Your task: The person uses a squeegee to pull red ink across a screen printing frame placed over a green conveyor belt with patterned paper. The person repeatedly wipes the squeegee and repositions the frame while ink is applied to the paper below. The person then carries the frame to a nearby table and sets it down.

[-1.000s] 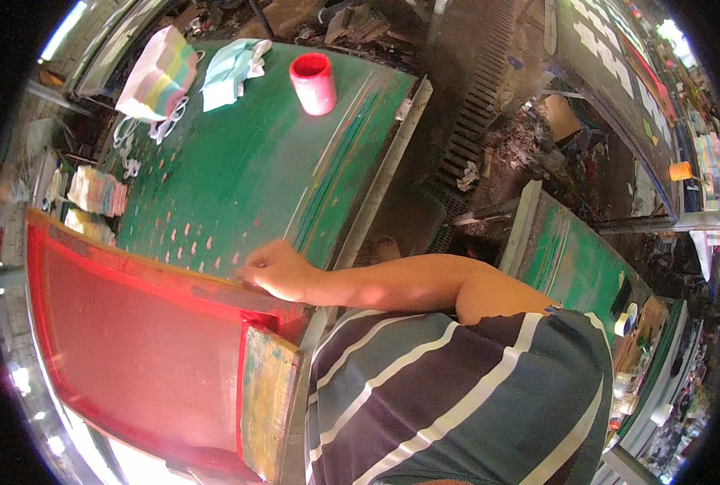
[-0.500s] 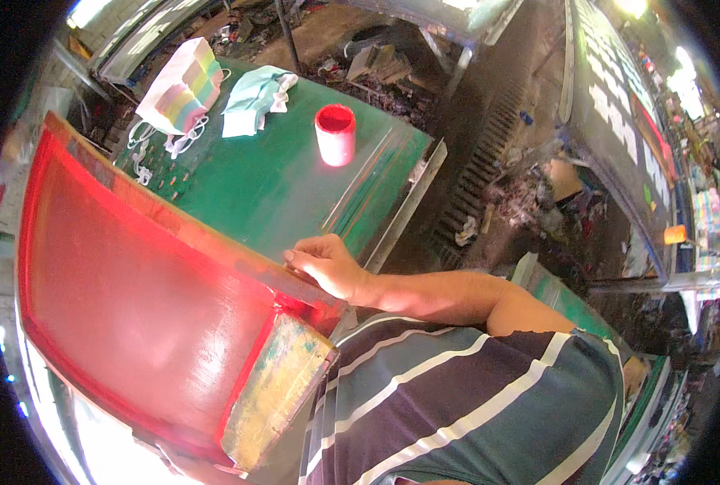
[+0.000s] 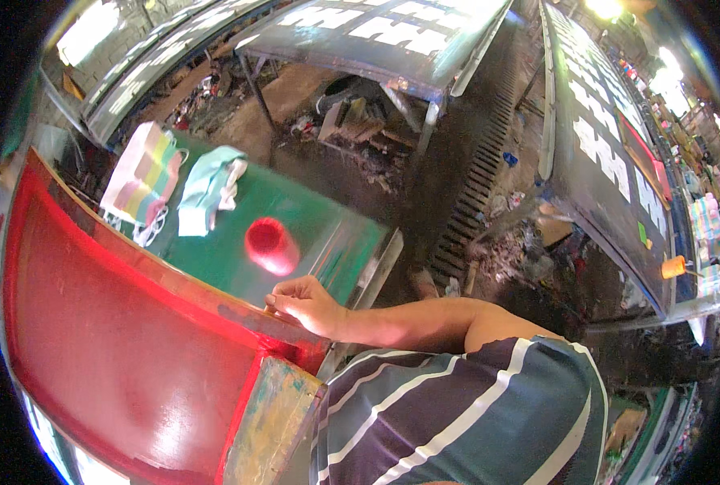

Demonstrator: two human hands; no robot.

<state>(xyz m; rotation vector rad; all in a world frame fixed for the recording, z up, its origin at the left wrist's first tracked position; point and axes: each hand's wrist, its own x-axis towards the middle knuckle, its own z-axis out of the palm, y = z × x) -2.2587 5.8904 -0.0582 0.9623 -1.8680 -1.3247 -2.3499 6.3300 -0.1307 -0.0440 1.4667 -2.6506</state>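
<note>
My right hand (image 3: 307, 305) is closed on the upper edge of a large screen-printing frame (image 3: 190, 265), thumb and fingertips pinched at the wood. Red mesh (image 3: 126, 323) fills the frame, with brighter red paint along its borders. The frame stands tilted up on the left, and a paint-stained board (image 3: 275, 416) forms its near end. Behind it, on a green table (image 3: 328, 214), is a white cup smeared with red (image 3: 277, 252). Beside the cup lie a folded light-blue cloth (image 3: 206, 194) and a stack of pastel-striped pieces with white loops (image 3: 143, 174). My left hand is out of sight.
Long dark tables bearing rows of white pieces stand at the back (image 3: 392, 36) and on the right (image 3: 598, 145). A slatted floor grating (image 3: 477, 170) runs between them. Scraps and rubbish (image 3: 530, 242) lie beneath. An orange cup (image 3: 673, 267) sits at the right table's corner.
The view has tilted up, showing more of the far tables. The frame and my right hand appear lower and further left. My right hand keeps its grip on the frame's edge.
</note>
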